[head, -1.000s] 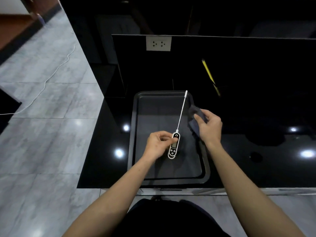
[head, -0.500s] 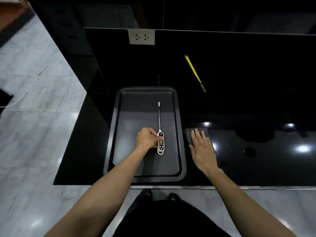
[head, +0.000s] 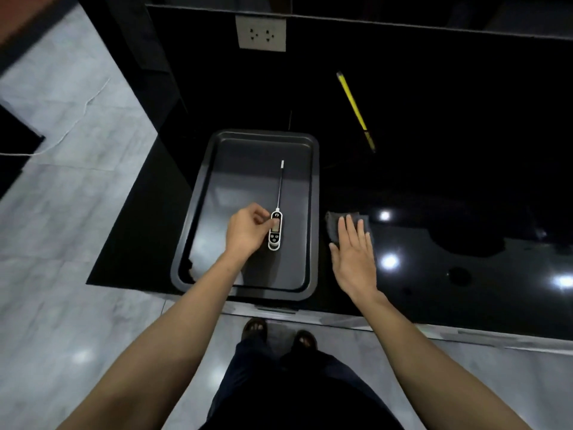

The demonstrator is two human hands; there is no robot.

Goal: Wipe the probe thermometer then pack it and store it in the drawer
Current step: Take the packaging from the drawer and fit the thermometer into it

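While the probe thermometer [head: 275, 231] lay inside the dark, shallow baking tray [head: 313, 212] on the glossy black counter [head: 434, 243], the head camera showed the left hand [head: 248, 232] pinching its white plastic body, thumb and fingers closed on the display end. The thin metal probe pointed away toward the tray's far rim. The right hand [head: 353, 259] was spread flat, fingers open and gripping nothing, fingertips over a soft grey cloth [head: 333, 226] just beside the tray. A yellow tube [head: 355, 110], probably the probe's case, lay well apart near the back. The thermometer looked light and rigid; its slim stem seemed bendable, so the chunky body appeared the safer hold.
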